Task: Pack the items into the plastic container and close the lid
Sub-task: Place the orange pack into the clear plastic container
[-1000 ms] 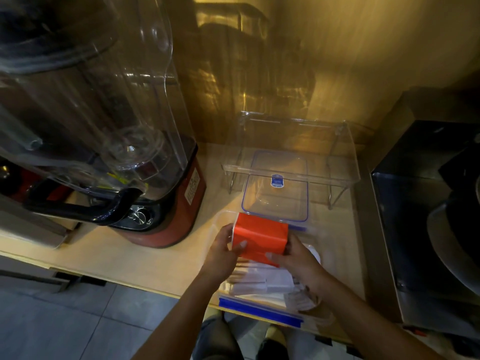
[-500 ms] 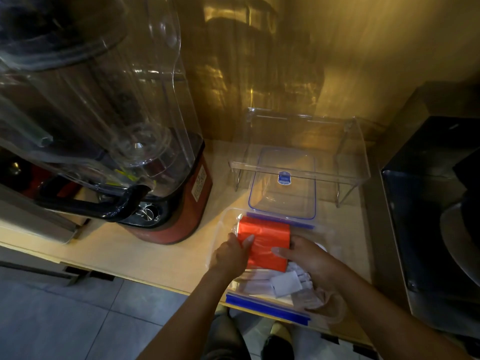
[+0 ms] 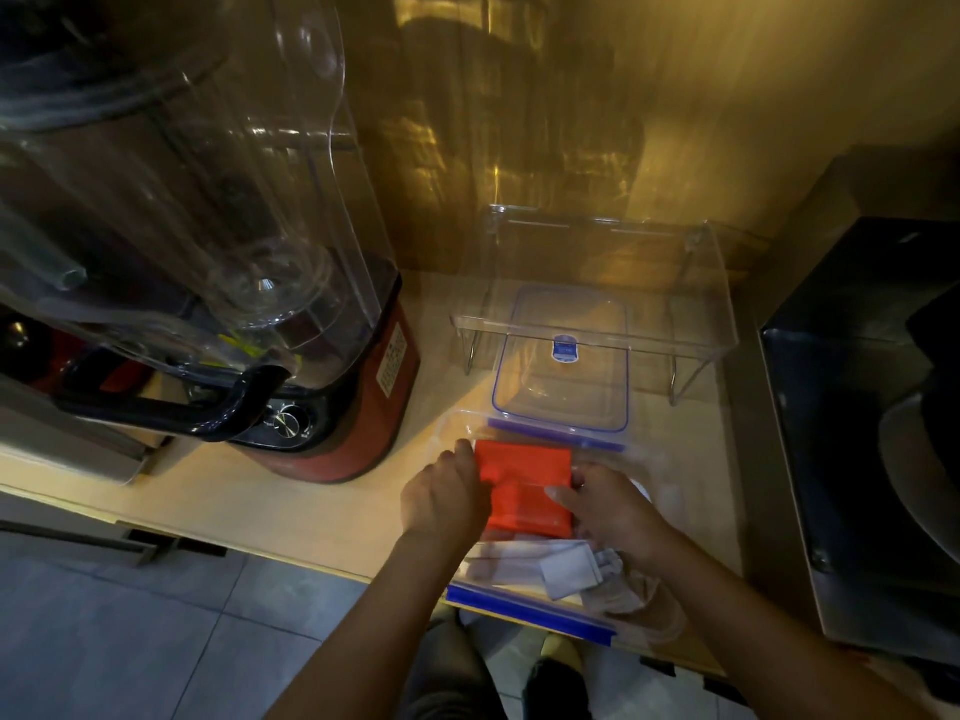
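A clear plastic container (image 3: 524,604) with blue clip edges sits at the counter's front edge. A red box (image 3: 522,491) lies inside its far half, on top of white packets (image 3: 569,569). My left hand (image 3: 447,493) grips the box's left side and my right hand (image 3: 608,506) grips its right side. The container's clear lid (image 3: 563,379) with a blue rim and a small blue label lies flat on the counter just behind the container.
A large blender (image 3: 218,283) with a red base and black handle stands to the left. A clear acrylic stand (image 3: 597,324) straddles the lid at the back. A dark metal appliance (image 3: 862,433) fills the right side. The tiled floor lies below the counter edge.
Both hands have lowered the red box from above the container down into it, onto the white packets.
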`<state>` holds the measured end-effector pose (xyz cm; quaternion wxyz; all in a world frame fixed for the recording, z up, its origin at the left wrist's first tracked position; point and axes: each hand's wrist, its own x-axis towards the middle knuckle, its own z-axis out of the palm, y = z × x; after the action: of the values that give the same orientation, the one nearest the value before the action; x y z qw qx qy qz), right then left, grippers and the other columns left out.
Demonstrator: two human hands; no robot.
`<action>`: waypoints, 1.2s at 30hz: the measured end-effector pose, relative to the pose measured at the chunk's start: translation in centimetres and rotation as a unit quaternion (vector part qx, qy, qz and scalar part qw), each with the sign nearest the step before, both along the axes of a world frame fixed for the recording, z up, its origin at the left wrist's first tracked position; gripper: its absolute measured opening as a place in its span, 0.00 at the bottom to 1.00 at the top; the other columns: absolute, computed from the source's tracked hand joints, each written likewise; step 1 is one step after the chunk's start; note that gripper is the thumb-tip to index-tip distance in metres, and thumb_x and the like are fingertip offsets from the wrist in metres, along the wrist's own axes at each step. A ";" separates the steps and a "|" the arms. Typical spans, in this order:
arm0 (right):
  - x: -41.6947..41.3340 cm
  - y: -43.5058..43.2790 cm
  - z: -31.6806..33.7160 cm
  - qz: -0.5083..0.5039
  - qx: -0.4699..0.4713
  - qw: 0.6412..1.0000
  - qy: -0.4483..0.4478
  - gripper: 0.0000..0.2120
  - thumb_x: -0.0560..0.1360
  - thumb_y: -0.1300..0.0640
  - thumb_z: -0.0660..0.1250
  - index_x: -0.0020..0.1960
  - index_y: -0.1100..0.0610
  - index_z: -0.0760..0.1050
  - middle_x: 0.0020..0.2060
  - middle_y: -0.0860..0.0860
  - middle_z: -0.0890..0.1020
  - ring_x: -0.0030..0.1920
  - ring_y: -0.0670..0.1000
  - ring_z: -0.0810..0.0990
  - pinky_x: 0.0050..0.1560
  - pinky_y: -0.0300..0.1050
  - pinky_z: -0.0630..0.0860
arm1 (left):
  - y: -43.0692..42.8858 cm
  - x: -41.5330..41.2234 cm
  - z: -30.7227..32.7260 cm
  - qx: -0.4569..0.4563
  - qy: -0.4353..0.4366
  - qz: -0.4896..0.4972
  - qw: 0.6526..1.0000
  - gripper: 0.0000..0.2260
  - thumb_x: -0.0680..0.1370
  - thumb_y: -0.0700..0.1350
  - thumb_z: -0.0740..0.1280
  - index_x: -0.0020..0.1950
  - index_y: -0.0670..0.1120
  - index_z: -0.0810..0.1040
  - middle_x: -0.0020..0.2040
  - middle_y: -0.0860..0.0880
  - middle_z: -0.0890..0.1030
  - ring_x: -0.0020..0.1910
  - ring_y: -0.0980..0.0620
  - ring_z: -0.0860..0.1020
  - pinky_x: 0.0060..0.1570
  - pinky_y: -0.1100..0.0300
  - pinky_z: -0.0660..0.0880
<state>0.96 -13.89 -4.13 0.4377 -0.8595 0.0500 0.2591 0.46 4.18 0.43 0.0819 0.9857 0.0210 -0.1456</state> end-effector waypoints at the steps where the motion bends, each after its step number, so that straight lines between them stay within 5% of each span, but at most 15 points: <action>1: -0.1 0.0 -0.2 -0.007 0.002 1.000 0.003 0.05 0.75 0.51 0.65 0.40 0.47 0.74 0.32 0.44 0.79 0.25 0.35 0.77 0.22 0.27 0.70 | 0.2 -0.2 0.0 0.013 -0.048 -0.019 0.999 0.14 0.78 0.51 0.61 0.59 0.45 0.69 0.55 0.45 0.80 0.55 0.44 0.78 0.48 0.52 0.74; 4: 0.0 0.2 -0.4 -0.025 -0.010 1.000 -0.009 0.09 0.75 0.52 0.65 0.36 0.48 0.72 0.28 0.44 0.77 0.25 0.39 0.76 0.22 0.30 0.70 | 1.1 -0.6 -0.8 -0.011 -0.144 -0.098 0.985 0.16 0.77 0.52 0.62 0.61 0.46 0.73 0.63 0.44 0.76 0.64 0.43 0.72 0.59 0.51 0.68; 6: 0.0 0.5 -0.3 -0.033 -0.011 0.999 -0.010 0.11 0.75 0.54 0.65 0.34 0.50 0.70 0.27 0.46 0.76 0.27 0.45 0.76 0.28 0.40 0.75 | 2.1 -0.8 -1.6 -0.027 -0.131 -0.113 0.985 0.23 0.77 0.57 0.59 0.70 0.48 0.67 0.75 0.44 0.63 0.76 0.44 0.58 0.70 0.48 0.57; 9: 0.0 1.2 0.0 -0.044 0.027 0.999 0.003 0.11 0.76 0.57 0.63 0.35 0.52 0.71 0.28 0.48 0.77 0.27 0.49 0.77 0.33 0.51 0.78 | 3.3 -0.7 -2.8 -0.066 -0.106 -0.094 0.988 0.32 0.77 0.61 0.58 0.76 0.49 0.54 0.79 0.45 0.48 0.78 0.47 0.45 0.75 0.51 0.46; 13: -0.1 2.4 0.3 -0.045 0.079 0.996 0.019 0.04 0.78 0.57 0.60 0.49 0.56 0.73 0.32 0.49 0.78 0.29 0.48 0.78 0.27 0.41 0.74 | 3.9 -0.3 -3.0 -0.103 -0.069 -0.103 0.987 0.40 0.72 0.64 0.64 0.77 0.51 0.51 0.78 0.42 0.44 0.78 0.44 0.49 0.74 0.52 0.52; 19: 0.1 3.4 0.7 -0.061 0.081 0.994 0.044 0.11 0.79 0.56 0.60 0.58 0.60 0.69 0.37 0.54 0.76 0.32 0.52 0.75 0.28 0.43 0.72 | 4.6 -0.3 -3.5 -0.020 -0.055 -0.179 0.982 0.32 0.70 0.65 0.65 0.71 0.65 0.59 0.75 0.49 0.33 0.77 0.43 0.40 0.71 0.47 0.61; 27: 0.6 2.9 1.5 -0.019 -0.028 0.999 -0.014 0.11 0.78 0.56 0.60 0.56 0.60 0.74 0.49 0.60 0.82 0.49 0.60 0.81 0.51 0.58 0.79 | 3.5 -0.8 -3.9 -0.024 -0.042 -0.120 0.992 0.34 0.70 0.64 0.66 0.73 0.64 0.58 0.78 0.49 0.37 0.77 0.45 0.39 0.70 0.49 0.64; 32: 0.0 2.8 2.1 0.029 -0.048 0.998 -0.021 0.11 0.77 0.56 0.59 0.56 0.59 0.74 0.51 0.59 0.82 0.50 0.58 0.80 0.53 0.54 0.78 | 3.3 -0.8 -3.9 -0.026 -0.041 -0.115 0.992 0.34 0.70 0.65 0.66 0.73 0.63 0.57 0.78 0.49 0.37 0.77 0.44 0.39 0.70 0.49 0.64; 36: 0.1 1.2 3.5 0.104 -0.032 0.994 -0.011 0.10 0.76 0.61 0.61 0.57 0.57 0.74 0.47 0.54 0.81 0.48 0.54 0.79 0.52 0.48 0.76 | 3.5 -0.8 -4.0 -0.017 -0.039 -0.124 0.991 0.34 0.71 0.66 0.63 0.74 0.63 0.55 0.78 0.46 0.38 0.77 0.43 0.40 0.74 0.48 0.54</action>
<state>1.02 -12.64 -0.63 0.3808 -0.8765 -0.0360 0.2921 -0.35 7.70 -3.55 0.0811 0.9841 -0.1073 -0.1160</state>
